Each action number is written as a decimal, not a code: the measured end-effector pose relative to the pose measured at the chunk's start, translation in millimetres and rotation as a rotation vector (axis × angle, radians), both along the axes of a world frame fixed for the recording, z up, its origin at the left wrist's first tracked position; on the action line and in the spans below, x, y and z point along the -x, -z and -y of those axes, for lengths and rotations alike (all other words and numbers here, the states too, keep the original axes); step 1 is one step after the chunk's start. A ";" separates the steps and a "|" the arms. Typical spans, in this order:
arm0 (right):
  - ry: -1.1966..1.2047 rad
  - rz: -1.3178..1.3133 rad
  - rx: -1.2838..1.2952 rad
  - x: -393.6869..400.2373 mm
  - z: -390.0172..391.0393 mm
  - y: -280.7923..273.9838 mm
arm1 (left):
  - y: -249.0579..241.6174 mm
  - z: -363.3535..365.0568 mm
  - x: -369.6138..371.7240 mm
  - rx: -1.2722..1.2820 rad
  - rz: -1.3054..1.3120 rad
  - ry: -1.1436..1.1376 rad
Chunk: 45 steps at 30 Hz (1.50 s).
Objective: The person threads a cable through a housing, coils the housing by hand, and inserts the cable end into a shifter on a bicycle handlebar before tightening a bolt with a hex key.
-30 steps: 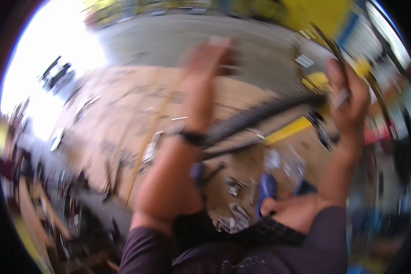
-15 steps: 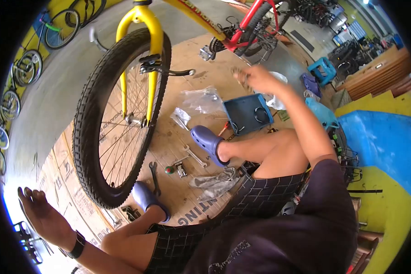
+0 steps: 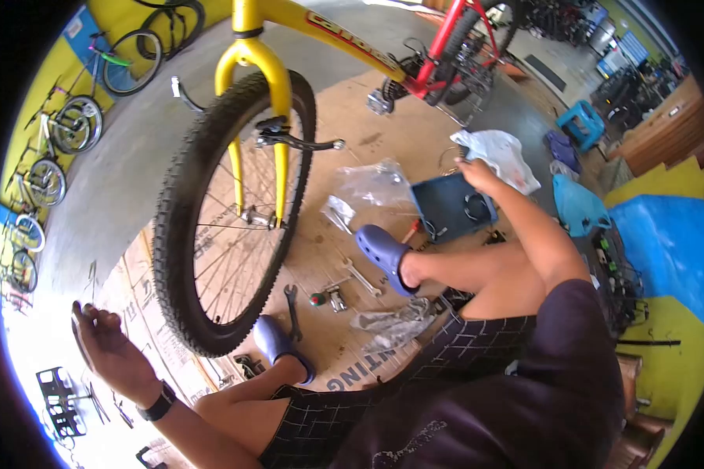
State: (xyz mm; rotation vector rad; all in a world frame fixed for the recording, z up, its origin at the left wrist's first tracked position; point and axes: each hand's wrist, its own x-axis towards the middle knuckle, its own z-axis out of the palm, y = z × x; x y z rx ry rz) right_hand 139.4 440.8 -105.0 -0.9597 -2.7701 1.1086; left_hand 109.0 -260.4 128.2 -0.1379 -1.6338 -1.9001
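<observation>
Cardboard (image 3: pixel 399 134) below, wheel (image 3: pixel 254 218) between hands (image 3: pixel 119 356) (image 3: pixel 481 176)

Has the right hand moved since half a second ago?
Yes. Judged against the blue tray, the right hand has come nearer: it was beyond the tray's far edge and now overlaps that edge in view.

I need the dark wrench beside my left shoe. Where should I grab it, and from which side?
Probably mid-shank on the dark wrench, fingers across it, coming from above and slightly right. It lies flat on the cardboard, its shank slimmer than its ends, and the left purple shoe sits close on its left.
</observation>
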 end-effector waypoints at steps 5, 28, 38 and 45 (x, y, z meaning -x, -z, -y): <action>0.040 0.122 0.259 0.8 -7.2 -11.9 | -11.5 -17.4 -5.9 -0.129 0.021 0.070; -0.724 -0.319 0.977 -10.3 247.3 -228.2 | -13.1 -169.1 -13.6 0.699 0.025 0.464; -0.673 -0.543 0.733 -0.2 258.0 -227.9 | -2.0 -176.0 -9.3 0.733 -0.002 0.464; -0.657 -0.933 0.750 18.5 284.4 -295.3 | -11.8 -177.2 -11.2 0.766 -0.141 0.416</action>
